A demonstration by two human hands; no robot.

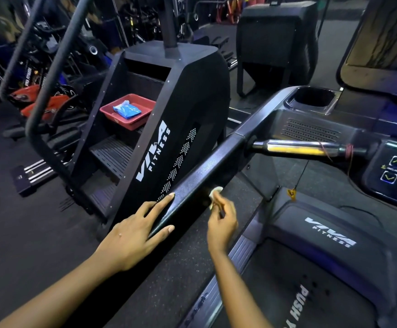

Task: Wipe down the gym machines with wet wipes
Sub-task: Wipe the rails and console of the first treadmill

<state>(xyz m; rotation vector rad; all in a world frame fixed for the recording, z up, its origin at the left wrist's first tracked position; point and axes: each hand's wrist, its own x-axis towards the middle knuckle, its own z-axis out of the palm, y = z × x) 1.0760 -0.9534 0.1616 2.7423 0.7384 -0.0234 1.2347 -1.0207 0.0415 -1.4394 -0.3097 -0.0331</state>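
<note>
Fingers, left: the fingers (163, 203) of the left hand (131, 235) lay straight and spread over the near end of the treadmill handrail (199, 176), the thumb stretched along its near side.
Fingers, right: the right hand (222, 223) had its fingers curled, pinching a wet wipe (216, 192) against the inner face of the same rail.
Wipe position: white and bunched, it touched the rail just beyond the left hand's fingertips, only partly showing above the right hand.
Rail axis: the long dark bar ran diagonally from lower left, at the hands, up and right toward the cup holder (313, 98) and the console (394, 171).
Side grip: a chrome bar (299, 147) branched off the rail to the right, with red thread wound near its far end.
Stair climber: the stair climber (188, 102) stood just beside the rail on the left, and its side panel read "VIVA FITNESS" in white, running upward.
Tray: a red tray (127, 124) sat on an upper step of it, holding a blue packet (126, 110).
Treadmill cover: the treadmill cover (311, 261) read "VIVA FITNESS" in white.
Deck writing: "PUSH Y", upside down and cut off by the frame edge.
Console writing: "INCLINE" between an up and a down arrow; the lettering on the green button was too blurred to read.
</note>
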